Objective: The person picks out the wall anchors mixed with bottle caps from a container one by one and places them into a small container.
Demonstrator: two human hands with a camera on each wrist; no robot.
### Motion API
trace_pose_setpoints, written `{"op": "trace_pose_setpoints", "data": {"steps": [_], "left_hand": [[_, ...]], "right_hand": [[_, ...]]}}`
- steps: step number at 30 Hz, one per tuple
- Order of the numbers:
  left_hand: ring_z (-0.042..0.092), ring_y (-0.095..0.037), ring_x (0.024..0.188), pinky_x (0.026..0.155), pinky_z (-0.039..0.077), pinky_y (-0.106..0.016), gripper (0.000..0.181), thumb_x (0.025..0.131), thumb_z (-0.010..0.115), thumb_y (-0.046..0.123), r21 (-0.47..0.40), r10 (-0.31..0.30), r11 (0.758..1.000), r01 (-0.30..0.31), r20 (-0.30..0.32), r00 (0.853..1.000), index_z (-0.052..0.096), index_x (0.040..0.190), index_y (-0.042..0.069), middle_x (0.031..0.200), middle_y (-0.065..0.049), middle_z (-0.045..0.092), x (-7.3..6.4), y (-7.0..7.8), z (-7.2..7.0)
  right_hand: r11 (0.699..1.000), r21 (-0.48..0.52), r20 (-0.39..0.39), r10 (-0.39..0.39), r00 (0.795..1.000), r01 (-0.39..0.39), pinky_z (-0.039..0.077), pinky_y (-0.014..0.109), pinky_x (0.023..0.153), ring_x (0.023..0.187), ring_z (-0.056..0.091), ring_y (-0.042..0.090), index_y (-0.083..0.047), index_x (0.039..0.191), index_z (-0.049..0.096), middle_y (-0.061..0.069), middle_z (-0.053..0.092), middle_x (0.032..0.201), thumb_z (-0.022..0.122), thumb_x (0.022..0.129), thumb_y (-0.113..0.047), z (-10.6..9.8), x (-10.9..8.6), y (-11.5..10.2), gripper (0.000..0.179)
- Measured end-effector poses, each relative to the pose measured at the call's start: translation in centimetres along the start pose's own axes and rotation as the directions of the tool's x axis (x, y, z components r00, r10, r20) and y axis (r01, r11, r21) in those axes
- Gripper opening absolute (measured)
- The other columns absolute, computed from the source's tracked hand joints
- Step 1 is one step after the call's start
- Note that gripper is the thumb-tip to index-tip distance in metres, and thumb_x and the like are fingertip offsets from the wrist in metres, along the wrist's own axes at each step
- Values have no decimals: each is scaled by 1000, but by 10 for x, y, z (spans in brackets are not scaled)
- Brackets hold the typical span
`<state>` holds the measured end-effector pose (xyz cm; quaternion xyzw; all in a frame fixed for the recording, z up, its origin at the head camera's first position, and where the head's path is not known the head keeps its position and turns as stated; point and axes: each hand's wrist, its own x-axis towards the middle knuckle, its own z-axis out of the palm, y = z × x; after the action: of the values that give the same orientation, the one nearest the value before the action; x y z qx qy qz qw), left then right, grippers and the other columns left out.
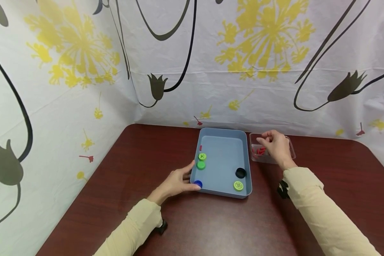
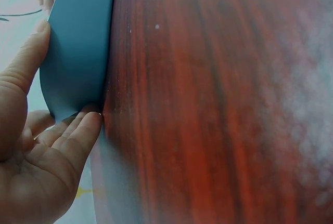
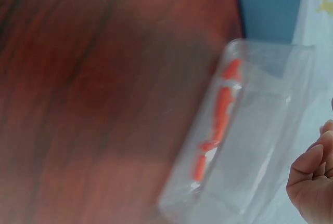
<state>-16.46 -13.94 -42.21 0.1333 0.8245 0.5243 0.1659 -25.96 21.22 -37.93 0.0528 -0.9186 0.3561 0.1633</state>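
A blue-grey tray point(image 1: 224, 149) lies on the table. My left hand point(image 1: 177, 181) grips its near-left corner, thumb on the near rim beside a blue bottle cap point(image 1: 198, 184); in the left wrist view its fingers point(image 2: 86, 130) lie against the tray wall. My right hand point(image 1: 276, 147) is over a clear plastic box point(image 1: 268, 159) of small red pieces point(image 1: 261, 150). Its fingers are bent, with thumb and fingertips near each other; whether a small piece is between them is hidden. In the right wrist view the hand point(image 3: 315, 177) shows partly at the edge.
Inside the tray, a small red piece point(image 1: 201, 148), a light-green cap point(image 1: 202, 156) and a green cap point(image 1: 201, 165) line the left side. A black cap point(image 1: 241, 173) and yellow-green cap point(image 1: 238, 186) lie near right. A patterned cloth point(image 1: 185, 64) hangs behind the brown table point(image 1: 160, 145).
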Motion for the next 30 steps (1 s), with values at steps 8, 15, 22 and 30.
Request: {"op": "trace_pose_setpoints", "data": {"steps": [8, 15, 22, 30], "left_hand": [[49, -31, 125, 93, 49, -37, 96, 77, 79, 24, 13, 25, 1000, -25, 3, 1000, 18, 151, 17, 151, -14, 30, 1, -2, 0], [50, -31, 124, 93, 50, -38, 96, 77, 78, 25, 15, 20, 1000, -20, -2, 1000, 18, 151, 19, 150, -15, 33, 0, 0, -1], [50, -31, 125, 94, 49, -39, 95, 77, 78, 27, 18, -2, 1000, 2, -1, 1000, 18, 151, 22, 150, -15, 33, -1, 0, -2], [50, -30, 125, 93, 50, -36, 96, 78, 78, 27, 18, -5, 1000, 5, 5, 1000, 17, 151, 21, 150, -14, 32, 0, -2, -2]], "right_hand": [[998, 58, -23, -31, 999, 33, 38, 19, 50, 51, 49, 3, 2, 98, 65, 9, 58, 69, 70, 86, -18, 10, 6, -23, 24], [995, 83, -17, -61, 998, 62, 40, 19, 50, 51, 49, 2, 2, 100, 65, 12, 61, 72, 69, 87, -18, 20, 11, -40, 24], [989, 121, 22, -88, 996, 84, 41, 21, 54, 55, 47, 6, 3, 103, 64, 11, 59, 74, 67, 89, -19, 31, 15, -61, 26], [986, 152, 84, -87, 993, 73, 43, 26, 58, 60, 49, 13, -1, 103, 63, 8, 56, 73, 66, 89, -20, 47, 18, -77, 24]]}}
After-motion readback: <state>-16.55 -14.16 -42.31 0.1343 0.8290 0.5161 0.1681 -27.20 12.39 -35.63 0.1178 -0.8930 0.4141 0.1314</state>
